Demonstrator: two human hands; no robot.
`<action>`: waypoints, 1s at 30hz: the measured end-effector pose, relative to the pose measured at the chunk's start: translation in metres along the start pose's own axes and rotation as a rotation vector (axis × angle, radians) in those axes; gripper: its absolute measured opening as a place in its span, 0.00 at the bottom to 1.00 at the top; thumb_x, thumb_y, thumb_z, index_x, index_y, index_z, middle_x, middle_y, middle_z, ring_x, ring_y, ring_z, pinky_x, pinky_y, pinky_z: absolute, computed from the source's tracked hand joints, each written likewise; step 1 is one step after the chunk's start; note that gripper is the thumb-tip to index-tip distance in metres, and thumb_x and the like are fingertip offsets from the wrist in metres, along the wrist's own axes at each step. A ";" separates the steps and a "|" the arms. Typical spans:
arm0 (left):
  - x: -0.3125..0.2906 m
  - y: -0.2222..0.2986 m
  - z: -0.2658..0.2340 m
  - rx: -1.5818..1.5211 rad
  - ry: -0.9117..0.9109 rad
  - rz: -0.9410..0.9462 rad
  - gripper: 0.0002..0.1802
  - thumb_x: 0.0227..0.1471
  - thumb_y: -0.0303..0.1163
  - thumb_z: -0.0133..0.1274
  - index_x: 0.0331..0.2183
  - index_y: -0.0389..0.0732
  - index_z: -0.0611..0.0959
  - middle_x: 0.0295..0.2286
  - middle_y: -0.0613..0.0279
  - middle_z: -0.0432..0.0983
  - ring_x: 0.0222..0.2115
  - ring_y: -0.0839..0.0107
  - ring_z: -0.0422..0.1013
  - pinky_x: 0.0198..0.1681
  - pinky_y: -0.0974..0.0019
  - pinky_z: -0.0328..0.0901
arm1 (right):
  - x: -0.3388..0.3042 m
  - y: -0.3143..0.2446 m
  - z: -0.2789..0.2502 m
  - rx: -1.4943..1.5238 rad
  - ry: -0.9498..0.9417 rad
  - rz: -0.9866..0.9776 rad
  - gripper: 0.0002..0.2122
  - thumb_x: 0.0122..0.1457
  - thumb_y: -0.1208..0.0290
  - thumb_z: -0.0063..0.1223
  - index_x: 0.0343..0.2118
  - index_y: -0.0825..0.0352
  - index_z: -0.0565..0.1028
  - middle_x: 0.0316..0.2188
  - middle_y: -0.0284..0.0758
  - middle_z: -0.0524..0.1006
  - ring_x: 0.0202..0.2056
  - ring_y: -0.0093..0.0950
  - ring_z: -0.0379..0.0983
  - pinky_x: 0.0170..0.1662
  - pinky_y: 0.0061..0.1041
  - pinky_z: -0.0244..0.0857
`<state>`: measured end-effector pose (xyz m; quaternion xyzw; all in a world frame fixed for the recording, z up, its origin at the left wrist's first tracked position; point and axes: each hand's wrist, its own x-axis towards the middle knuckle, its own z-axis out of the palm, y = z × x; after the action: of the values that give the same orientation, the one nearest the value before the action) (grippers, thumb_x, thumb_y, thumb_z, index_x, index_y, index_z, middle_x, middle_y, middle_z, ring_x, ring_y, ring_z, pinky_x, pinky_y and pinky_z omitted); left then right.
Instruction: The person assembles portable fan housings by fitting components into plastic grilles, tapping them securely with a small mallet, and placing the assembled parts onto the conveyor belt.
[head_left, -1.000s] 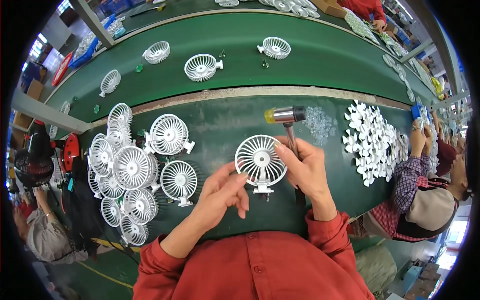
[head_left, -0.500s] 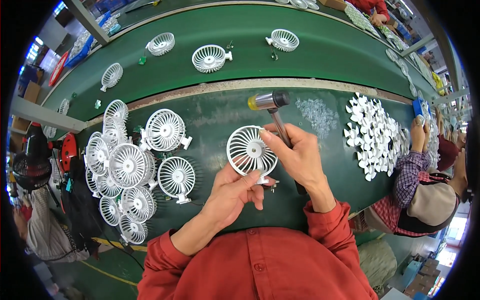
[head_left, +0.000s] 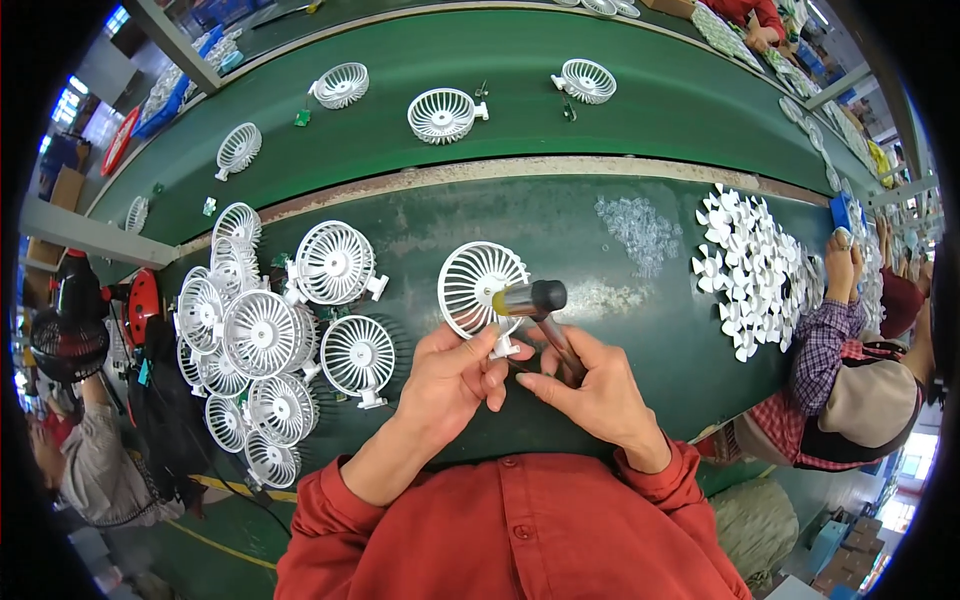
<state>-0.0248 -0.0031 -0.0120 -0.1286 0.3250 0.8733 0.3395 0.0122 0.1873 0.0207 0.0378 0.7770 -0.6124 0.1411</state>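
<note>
A white round fan housing (head_left: 462, 285) with radial ribs is gripped at its small neck by my left hand (head_left: 448, 385), fingers closed round it. My right hand (head_left: 605, 390) is wrapped round the handle of a mallet (head_left: 532, 298) with a yellow face, metal middle and black end. The mallet's yellow face lies over the middle of the housing; whether the two touch I cannot tell. To the left stands a pile of similar white fan housings (head_left: 262, 332), with single housings (head_left: 358, 355) beside it.
White fan blades (head_left: 745, 265) lie heaped at the right, near small clear plastic parts (head_left: 640, 235). Beyond the bench edge, a green conveyor belt (head_left: 380, 130) carries more housings with small circuit boards. A co-worker in a checked sleeve (head_left: 825, 325) works at the right.
The mallet has come down from above the housing to its centre. My right fingers have left the housing's rim. Housings on the belt have shifted right.
</note>
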 end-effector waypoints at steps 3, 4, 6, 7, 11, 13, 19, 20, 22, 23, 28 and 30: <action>-0.001 0.003 0.000 0.021 -0.039 0.008 0.14 0.61 0.32 0.49 0.46 0.34 0.73 0.35 0.51 0.78 0.23 0.75 0.69 0.21 0.69 0.70 | 0.001 -0.005 -0.003 -0.280 0.062 -0.170 0.16 0.51 0.74 0.65 0.42 0.72 0.76 0.21 0.28 0.73 0.20 0.15 0.64 0.23 0.22 0.58; -0.001 0.002 0.001 0.021 -0.037 0.009 0.14 0.61 0.32 0.49 0.46 0.34 0.73 0.35 0.51 0.78 0.23 0.75 0.69 0.21 0.69 0.70 | 0.000 -0.010 -0.005 -0.326 0.033 -0.201 0.15 0.51 0.75 0.63 0.41 0.71 0.75 0.23 0.33 0.73 0.21 0.26 0.68 0.25 0.27 0.61; 0.000 0.001 0.003 0.140 -0.006 0.118 0.14 0.61 0.30 0.49 0.47 0.35 0.72 0.35 0.50 0.77 0.21 0.74 0.70 0.19 0.68 0.69 | 0.000 -0.015 -0.010 -0.371 0.007 -0.228 0.13 0.50 0.75 0.62 0.40 0.69 0.74 0.24 0.39 0.73 0.23 0.36 0.71 0.27 0.33 0.64; 0.000 0.000 0.004 0.140 -0.005 0.117 0.14 0.61 0.30 0.49 0.47 0.35 0.72 0.35 0.50 0.77 0.21 0.74 0.70 0.19 0.68 0.69 | 0.000 -0.016 -0.013 -0.430 0.013 -0.238 0.12 0.51 0.75 0.61 0.38 0.69 0.74 0.26 0.40 0.74 0.24 0.39 0.72 0.27 0.34 0.65; 0.000 0.001 0.004 0.246 0.017 0.133 0.14 0.61 0.29 0.48 0.48 0.36 0.70 0.35 0.51 0.77 0.19 0.74 0.69 0.16 0.68 0.69 | 0.003 -0.016 -0.017 -0.490 0.014 -0.238 0.09 0.52 0.75 0.59 0.35 0.70 0.74 0.28 0.42 0.75 0.26 0.43 0.73 0.28 0.36 0.65; 0.000 0.003 0.004 0.254 0.015 0.132 0.14 0.61 0.28 0.48 0.48 0.36 0.69 0.35 0.51 0.77 0.18 0.74 0.69 0.16 0.68 0.68 | 0.006 -0.016 -0.018 -0.491 0.012 -0.240 0.09 0.52 0.74 0.60 0.35 0.70 0.74 0.27 0.43 0.75 0.26 0.43 0.73 0.28 0.36 0.65; 0.000 0.009 -0.003 0.177 0.005 -0.035 0.14 0.61 0.32 0.48 0.45 0.33 0.75 0.32 0.51 0.78 0.20 0.75 0.69 0.18 0.70 0.68 | 0.008 -0.014 -0.017 -0.442 0.076 -0.296 0.09 0.53 0.75 0.60 0.36 0.70 0.75 0.30 0.42 0.76 0.27 0.43 0.74 0.29 0.35 0.67; -0.002 0.011 -0.002 0.170 0.011 -0.052 0.14 0.61 0.32 0.49 0.43 0.32 0.75 0.31 0.51 0.79 0.20 0.75 0.69 0.18 0.69 0.68 | 0.009 -0.013 -0.012 -0.412 0.136 -0.349 0.09 0.54 0.75 0.60 0.36 0.70 0.75 0.31 0.42 0.77 0.28 0.43 0.75 0.30 0.34 0.68; 0.000 0.007 -0.005 0.116 0.038 -0.089 0.13 0.61 0.32 0.49 0.43 0.32 0.75 0.31 0.51 0.78 0.21 0.75 0.69 0.19 0.69 0.68 | 0.008 -0.012 -0.004 -0.424 0.130 -0.373 0.09 0.54 0.76 0.60 0.37 0.70 0.76 0.32 0.42 0.77 0.28 0.43 0.76 0.30 0.34 0.69; 0.001 0.005 -0.005 0.082 0.035 -0.108 0.13 0.60 0.32 0.49 0.43 0.32 0.75 0.30 0.52 0.78 0.21 0.74 0.69 0.19 0.69 0.68 | 0.005 -0.012 -0.003 -0.454 0.141 -0.368 0.09 0.54 0.76 0.59 0.37 0.70 0.76 0.33 0.42 0.78 0.29 0.43 0.76 0.31 0.34 0.70; -0.002 0.003 0.006 0.083 0.136 -0.141 0.15 0.60 0.38 0.53 0.26 0.37 0.79 0.17 0.64 0.72 0.16 0.74 0.67 0.17 0.69 0.62 | 0.003 -0.013 0.009 -0.740 0.027 -0.584 0.12 0.51 0.78 0.58 0.40 0.68 0.76 0.38 0.37 0.75 0.27 0.39 0.76 0.25 0.33 0.71; -0.001 0.001 -0.001 0.059 0.124 -0.174 0.15 0.59 0.39 0.54 0.28 0.36 0.79 0.18 0.64 0.72 0.16 0.74 0.68 0.17 0.70 0.63 | 0.008 -0.010 0.009 -0.823 -0.006 -0.578 0.13 0.51 0.78 0.57 0.41 0.68 0.75 0.37 0.37 0.74 0.25 0.38 0.75 0.24 0.34 0.69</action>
<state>-0.0244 -0.0047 -0.0115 -0.2000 0.3584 0.8210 0.3969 0.0042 0.1757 0.0259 -0.2396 0.9323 -0.2694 -0.0288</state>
